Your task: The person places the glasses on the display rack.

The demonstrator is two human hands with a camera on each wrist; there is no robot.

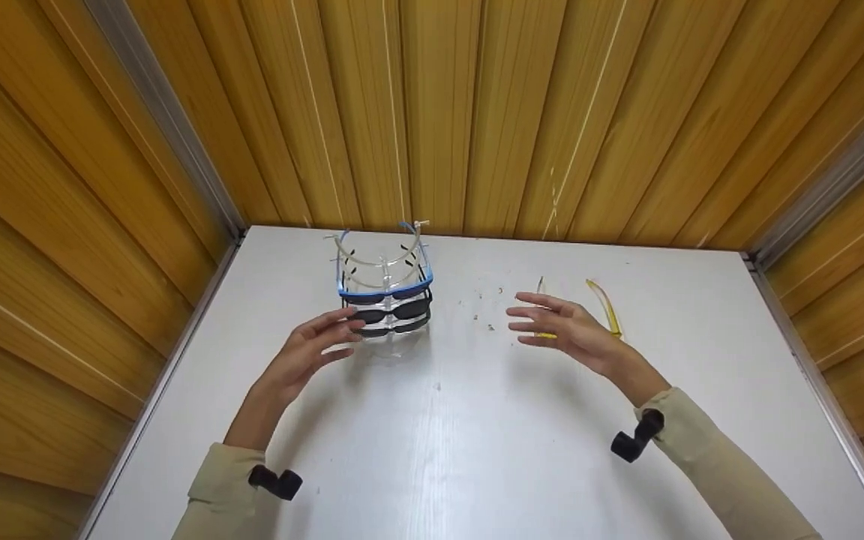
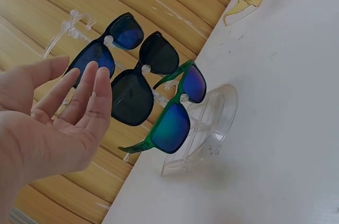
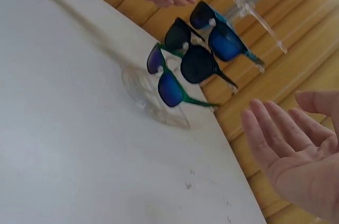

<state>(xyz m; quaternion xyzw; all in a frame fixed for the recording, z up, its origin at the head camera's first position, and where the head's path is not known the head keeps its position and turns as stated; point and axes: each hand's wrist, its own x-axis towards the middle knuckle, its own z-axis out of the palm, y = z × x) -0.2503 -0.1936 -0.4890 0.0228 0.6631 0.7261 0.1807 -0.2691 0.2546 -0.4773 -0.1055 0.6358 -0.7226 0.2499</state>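
Observation:
A clear plastic display stand point(image 2: 225, 113) bears three pairs of sunglasses, one above another. Topmost is the blue-framed pair point(image 1: 402, 290), then a black pair point(image 2: 132, 89), and lowest a green-framed pair point(image 2: 172, 123) with mirrored lenses. Bare clear arms of the stand rise above them. My left hand point(image 1: 312, 349) hovers just left of the sunglasses, fingers loosely extended and holding nothing. Off to the right, my right hand point(image 1: 571, 334) is held in the air with relaxed, spread fingers, its palm facing the stand. Behind it, partly hidden, lies a yellow-framed pair of glasses point(image 1: 612, 319).
Small brownish crumbs point(image 1: 490, 327) lie scattered on the white table point(image 1: 432, 450) between the stand and the yellow glasses. Yellow wood-patterned panels point(image 1: 439, 112) wall the table's back and sides. A black wrist camera point(image 1: 276, 481) sits on each sleeve.

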